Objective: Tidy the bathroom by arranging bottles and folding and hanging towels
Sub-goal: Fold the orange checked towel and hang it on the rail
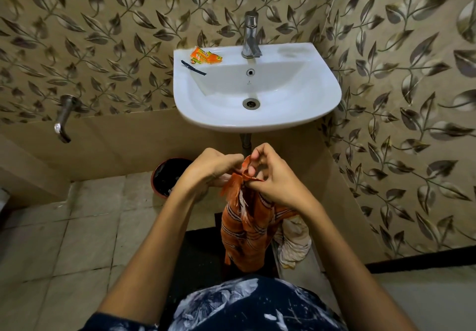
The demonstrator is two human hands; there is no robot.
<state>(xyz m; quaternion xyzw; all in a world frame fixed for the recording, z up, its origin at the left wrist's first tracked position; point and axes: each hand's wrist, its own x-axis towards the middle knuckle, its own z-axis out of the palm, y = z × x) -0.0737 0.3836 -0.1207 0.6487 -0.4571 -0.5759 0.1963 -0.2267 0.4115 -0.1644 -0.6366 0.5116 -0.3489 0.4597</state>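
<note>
Both hands pinch an orange striped towel below the sink.
The left hand (210, 167) and right hand (273, 174) grip the towel (247, 230) by its top edge; it hangs toward 6 o'clock, with the white sink (322, 91) at 12 o'clock.
</note>
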